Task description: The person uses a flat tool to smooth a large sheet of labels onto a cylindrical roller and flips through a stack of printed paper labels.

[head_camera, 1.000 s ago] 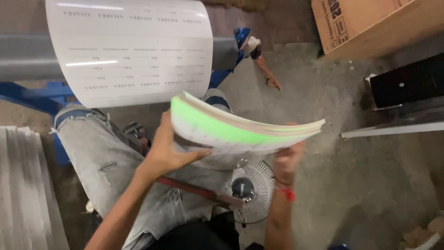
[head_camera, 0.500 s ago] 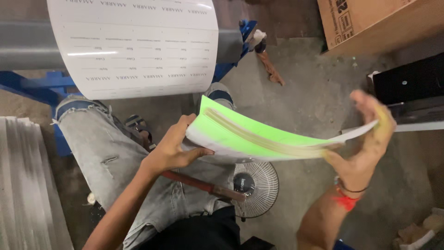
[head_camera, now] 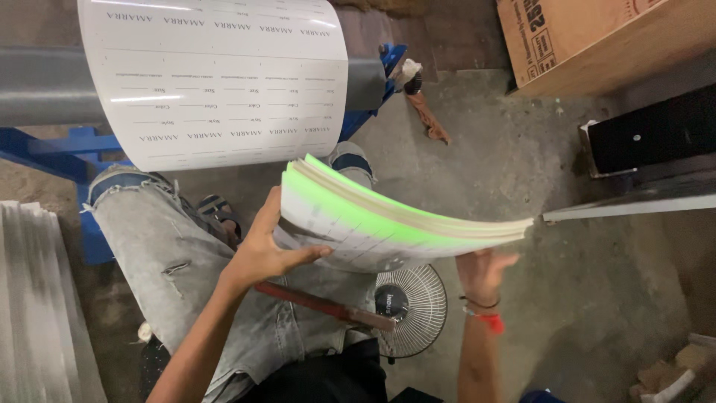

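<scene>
A thick stack of printed sheets with bright green edges is held level above my lap. My left hand grips its near-left end, thumb underneath along the printed face. My right hand supports the far-right end from below, fingers spread under the stack; a red band circles that wrist. Behind, a large white printed roll hangs on a grey tube.
My legs in grey torn jeans sit below the stack. A small fan and a red-handled bar lie by my lap. A cardboard box stands at the back right, a black machine edge at right, white sheet piles at left.
The stack was fanned and bent, with my right hand raised at its right end; now it lies flatter and my right hand has dropped beneath it.
</scene>
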